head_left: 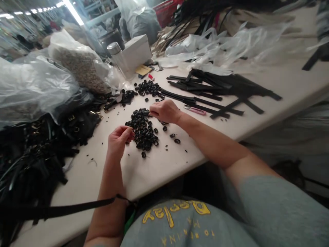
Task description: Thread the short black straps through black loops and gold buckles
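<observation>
A pile of small black loops lies on the pale table, between my two hands. At the pile's left edge, my left hand is closed, its thumb and forefinger pinched together. Whatever may be between those fingertips is too small to make out. My right hand is closed over the pile's upper right side, with its fingertips pinched by a dark bit that blends into the loops behind. A few single loops lie apart to the right, below my right wrist.
Black strips and pink-handled thread snips lie to the right. Another heap of loops sits farther back. Black straps with buckles cover the left side. Behind stand a clear bottle, a white box and plastic bags.
</observation>
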